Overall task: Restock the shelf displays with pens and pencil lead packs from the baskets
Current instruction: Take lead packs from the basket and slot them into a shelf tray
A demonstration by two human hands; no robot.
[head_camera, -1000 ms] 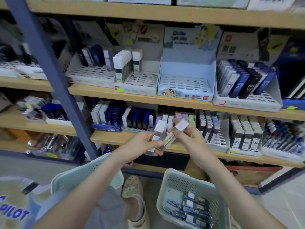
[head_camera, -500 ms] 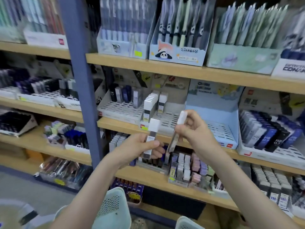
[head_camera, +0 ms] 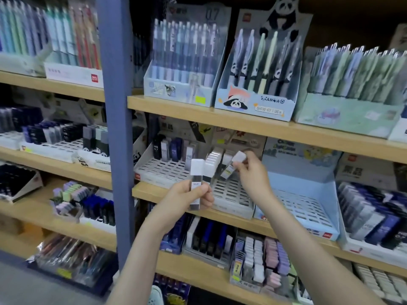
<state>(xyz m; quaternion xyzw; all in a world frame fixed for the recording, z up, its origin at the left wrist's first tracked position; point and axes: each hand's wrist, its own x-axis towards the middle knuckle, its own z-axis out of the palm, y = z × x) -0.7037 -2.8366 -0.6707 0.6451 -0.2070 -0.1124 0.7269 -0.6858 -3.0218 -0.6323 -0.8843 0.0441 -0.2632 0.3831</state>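
Note:
My left hand (head_camera: 187, 199) grips a white-capped pencil lead pack (head_camera: 196, 181), held upright in front of the middle shelf. My right hand (head_camera: 253, 172) pinches a second white-capped lead pack (head_camera: 233, 165), tilted, just above a white slotted display tray (head_camera: 233, 194). A row of matching white-capped packs (head_camera: 214, 160) stands at the back of that tray, next to the pack in my right hand. The baskets are out of view.
A blue steel upright (head_camera: 117, 128) divides the wooden shelves (head_camera: 242, 126). Pen display boxes (head_camera: 255, 102) fill the top shelf. An empty light blue tray (head_camera: 301, 208) sits right of my hands. Dark lead packs (head_camera: 171, 148) stand in the tray to the left.
The view has tilted up and closed in on the shelves. Both hands rose with their packs; my right hand moved right and forward to the white tray's row of packs.

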